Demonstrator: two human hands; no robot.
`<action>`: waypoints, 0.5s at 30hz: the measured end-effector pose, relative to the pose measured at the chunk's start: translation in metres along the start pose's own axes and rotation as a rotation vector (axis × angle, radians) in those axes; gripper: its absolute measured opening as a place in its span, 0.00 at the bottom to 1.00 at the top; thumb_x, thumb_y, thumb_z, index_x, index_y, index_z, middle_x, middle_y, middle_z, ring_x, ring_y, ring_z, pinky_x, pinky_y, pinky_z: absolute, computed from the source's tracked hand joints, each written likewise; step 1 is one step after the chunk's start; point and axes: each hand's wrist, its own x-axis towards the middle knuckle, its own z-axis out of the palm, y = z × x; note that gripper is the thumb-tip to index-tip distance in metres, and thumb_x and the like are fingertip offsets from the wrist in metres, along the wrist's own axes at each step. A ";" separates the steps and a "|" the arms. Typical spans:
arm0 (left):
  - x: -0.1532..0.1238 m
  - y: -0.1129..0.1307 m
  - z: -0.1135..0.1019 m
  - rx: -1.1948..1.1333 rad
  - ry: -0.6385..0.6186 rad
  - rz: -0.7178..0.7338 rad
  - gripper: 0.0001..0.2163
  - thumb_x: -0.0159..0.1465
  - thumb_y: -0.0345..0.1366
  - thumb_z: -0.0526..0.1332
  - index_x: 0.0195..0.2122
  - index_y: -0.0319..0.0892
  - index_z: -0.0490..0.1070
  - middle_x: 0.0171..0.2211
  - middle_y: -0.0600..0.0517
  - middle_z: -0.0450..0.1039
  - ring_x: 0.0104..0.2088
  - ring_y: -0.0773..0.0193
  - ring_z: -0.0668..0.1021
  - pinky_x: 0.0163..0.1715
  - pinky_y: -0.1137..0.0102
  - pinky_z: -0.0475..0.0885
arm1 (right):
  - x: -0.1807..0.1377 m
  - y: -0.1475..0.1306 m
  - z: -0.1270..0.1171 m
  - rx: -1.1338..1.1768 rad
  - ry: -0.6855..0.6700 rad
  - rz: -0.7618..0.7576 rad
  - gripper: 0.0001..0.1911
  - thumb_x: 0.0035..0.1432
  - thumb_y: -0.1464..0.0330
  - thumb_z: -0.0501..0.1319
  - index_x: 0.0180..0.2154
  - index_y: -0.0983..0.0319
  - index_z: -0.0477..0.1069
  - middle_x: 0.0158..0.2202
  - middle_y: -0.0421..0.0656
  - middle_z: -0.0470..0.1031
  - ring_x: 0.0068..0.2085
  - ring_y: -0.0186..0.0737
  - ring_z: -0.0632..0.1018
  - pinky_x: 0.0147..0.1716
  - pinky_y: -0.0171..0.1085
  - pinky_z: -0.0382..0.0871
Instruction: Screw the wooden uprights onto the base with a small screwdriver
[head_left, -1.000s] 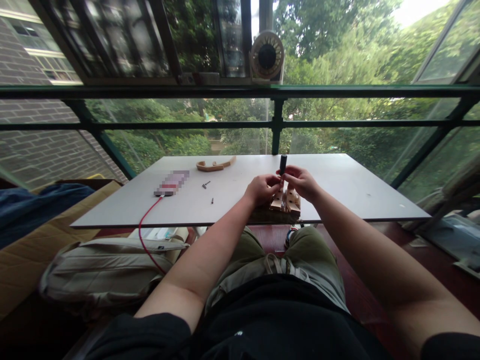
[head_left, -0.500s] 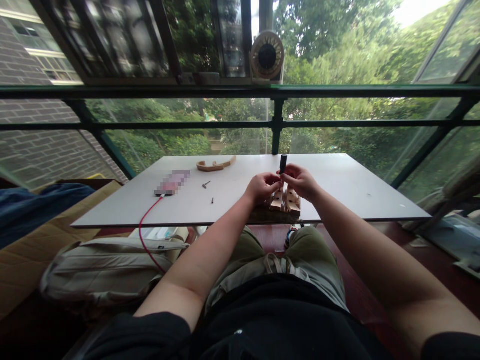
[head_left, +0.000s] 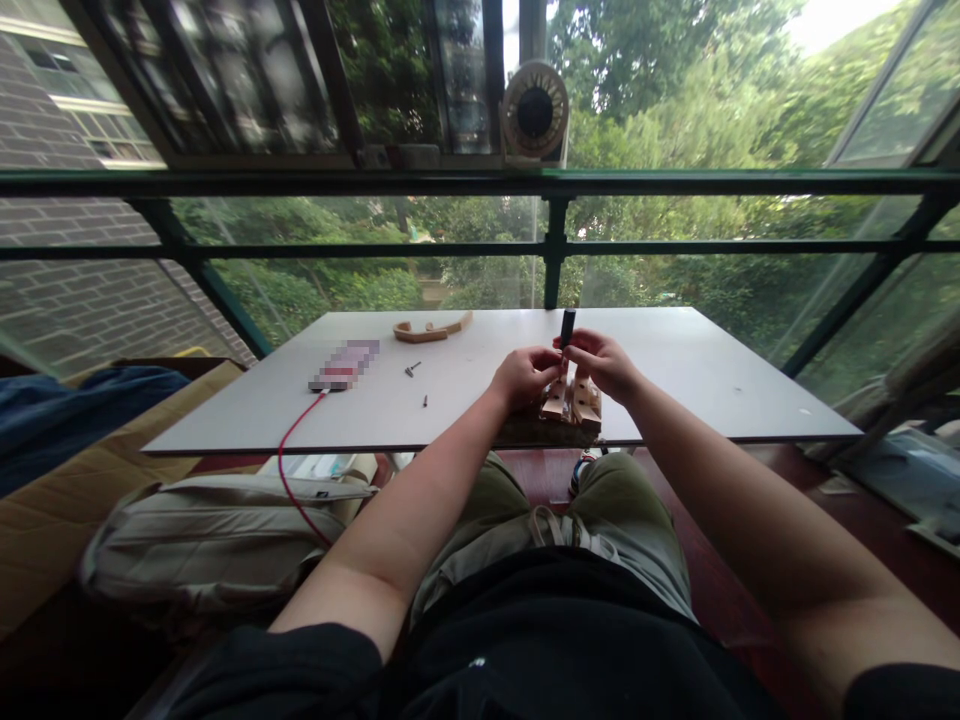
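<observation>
A screwdriver with a black handle [head_left: 568, 326] stands nearly upright over a light wooden assembly [head_left: 586, 408] at the table's front edge. My right hand [head_left: 606, 364] is closed, its fingers pinched round the lower part of the handle. Beside it, my left hand [head_left: 523, 378] is also closed, with fingertips together near the screwdriver's lower end, just above the wood. What those fingertips hold is hidden. Dark holes show in the wooden assembly, which has two blocks side by side with a gap between them.
On the white table [head_left: 675, 380] lie a curved wooden piece [head_left: 429, 332], small metal hardware [head_left: 412, 370] and a screw [head_left: 425, 402]. A blurred-out phone [head_left: 345, 366] trails a red cable [head_left: 283, 450] over the front edge. A fan [head_left: 535, 110] stands behind the green railing [head_left: 300, 184].
The screwdriver handle tilts very slightly more to the right. Both hands stay in almost the same place, and the wooden assembly has not visibly moved.
</observation>
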 end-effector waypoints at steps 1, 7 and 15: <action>0.000 -0.001 0.000 0.005 0.002 0.002 0.12 0.61 0.41 0.63 0.39 0.38 0.79 0.36 0.48 0.81 0.36 0.62 0.81 0.39 0.71 0.74 | 0.000 -0.001 0.000 0.004 0.000 0.008 0.20 0.50 0.56 0.67 0.40 0.63 0.74 0.33 0.44 0.76 0.29 0.35 0.73 0.26 0.35 0.66; 0.000 -0.003 0.000 0.018 -0.008 -0.014 0.13 0.61 0.41 0.63 0.41 0.39 0.79 0.37 0.49 0.81 0.37 0.62 0.81 0.39 0.71 0.74 | 0.001 0.001 0.001 0.004 0.023 0.004 0.20 0.49 0.56 0.68 0.38 0.64 0.74 0.32 0.44 0.76 0.30 0.36 0.73 0.27 0.35 0.66; 0.000 -0.002 -0.001 0.008 0.013 -0.037 0.15 0.59 0.44 0.65 0.41 0.37 0.78 0.37 0.47 0.81 0.36 0.61 0.81 0.38 0.70 0.74 | 0.003 0.007 -0.001 -0.018 0.021 -0.008 0.20 0.50 0.56 0.68 0.39 0.63 0.73 0.34 0.45 0.76 0.32 0.37 0.74 0.27 0.35 0.67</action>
